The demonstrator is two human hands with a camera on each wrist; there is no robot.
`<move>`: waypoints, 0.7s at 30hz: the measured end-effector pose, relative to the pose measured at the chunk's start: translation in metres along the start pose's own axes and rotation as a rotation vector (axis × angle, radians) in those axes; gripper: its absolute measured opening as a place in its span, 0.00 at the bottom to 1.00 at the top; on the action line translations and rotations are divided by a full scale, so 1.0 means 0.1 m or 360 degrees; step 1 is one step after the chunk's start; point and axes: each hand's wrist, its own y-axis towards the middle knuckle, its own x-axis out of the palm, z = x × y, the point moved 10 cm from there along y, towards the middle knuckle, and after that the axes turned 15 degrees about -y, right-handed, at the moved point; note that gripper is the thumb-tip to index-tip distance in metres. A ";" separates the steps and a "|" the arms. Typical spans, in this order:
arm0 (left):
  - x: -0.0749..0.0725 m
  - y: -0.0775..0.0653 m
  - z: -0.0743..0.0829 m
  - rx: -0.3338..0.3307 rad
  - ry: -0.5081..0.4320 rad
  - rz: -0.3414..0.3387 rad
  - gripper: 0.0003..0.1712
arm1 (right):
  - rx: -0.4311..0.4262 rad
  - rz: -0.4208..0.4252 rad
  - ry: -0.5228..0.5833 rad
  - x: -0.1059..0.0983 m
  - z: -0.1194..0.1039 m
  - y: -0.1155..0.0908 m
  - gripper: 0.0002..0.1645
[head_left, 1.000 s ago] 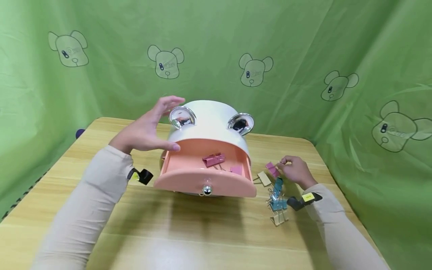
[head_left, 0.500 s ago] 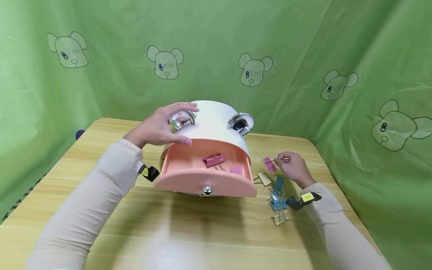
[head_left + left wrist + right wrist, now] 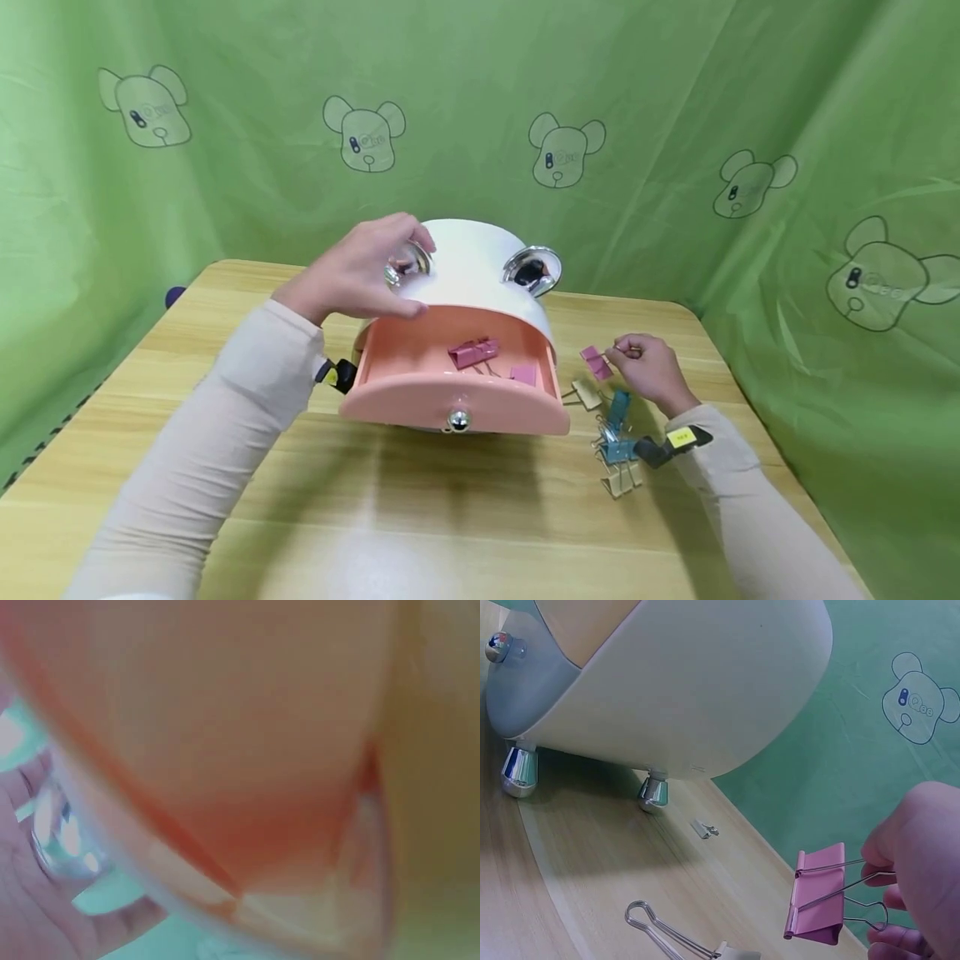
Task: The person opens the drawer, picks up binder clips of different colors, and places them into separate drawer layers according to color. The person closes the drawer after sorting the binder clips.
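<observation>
My right hand (image 3: 651,371) pinches a pink binder clip (image 3: 596,363) by a wire handle, over the table's right side. Several binder clips lie below it: a cream one (image 3: 587,395), a teal one (image 3: 618,408), another teal one (image 3: 618,451) and a cream one (image 3: 621,481). A white rounded box (image 3: 474,262) with silver ears has its pink drawer (image 3: 454,403) pulled out. Inside lie a dark pink binder clip (image 3: 474,353) and a lighter pink clip (image 3: 523,374). Around the left silver ear (image 3: 56,832), my left hand (image 3: 358,271) has widely spread fingers, with the thumb near the drawer opening's rim.
The box stands on silver feet (image 3: 654,793) on the wooden table (image 3: 315,517). Near one foot lies a small pale clip-like piece (image 3: 703,829). A silver knob (image 3: 459,420) juts from the drawer front. Green curtains (image 3: 465,75) surround the table's back and sides.
My left hand has moved right, and its fingers now bend over the left ear. The right hand has raised the pink binder clip slightly and brought it left, towards the drawer.
</observation>
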 end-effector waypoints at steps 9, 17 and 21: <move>0.06 0.02 0.14 0.0139 0.0328 0.0010 0.27 | -0.0008 0.0047 0.0003 -0.05 -0.02 0.02 0.14; 0.08 0.00 0.13 0.0198 0.0327 0.0091 0.17 | -0.0002 0.0121 0.0070 -0.09 -0.07 0.01 0.14; 0.07 -0.01 0.12 0.0194 0.0315 0.0112 0.16 | -0.0007 0.0131 0.0137 -0.11 -0.12 0.02 0.14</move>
